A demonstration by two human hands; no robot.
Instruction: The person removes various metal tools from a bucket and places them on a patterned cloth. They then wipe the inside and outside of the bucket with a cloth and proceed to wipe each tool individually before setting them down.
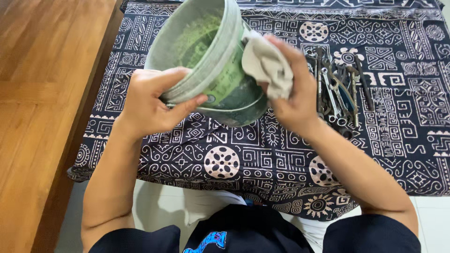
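Bucket: a grey-green plastic bucket (pixel 208 51), dusty inside, is tipped on its side above the table, mouth toward ten o'clock, base toward five o'clock.
Left hand: the left hand (pixel 152 100) clamps the bucket's rim at its seven o'clock edge, thumb over the outer wall, fingers curled inside.
Right hand: the right hand (pixel 293 91) is closed around a crumpled pale cloth (pixel 267 63) and presses it against the bucket's outer wall at three o'clock.
Cloth: bunched, off-white, touching the bucket's side just below the rim band.
Table cover: a dark patterned fabric (pixel 243 159) with pale geometric motifs lies beneath the bucket and spreads across the table.
Tools: a cluster of metal wrenches and pliers (pixel 340 89) lies on the fabric at three o'clock from the bucket, just beyond the right hand.
Floor: wooden boards (pixel 42 93) run along nine o'clock, beside the table edge.
Person: dark clothing shows at six o'clock.
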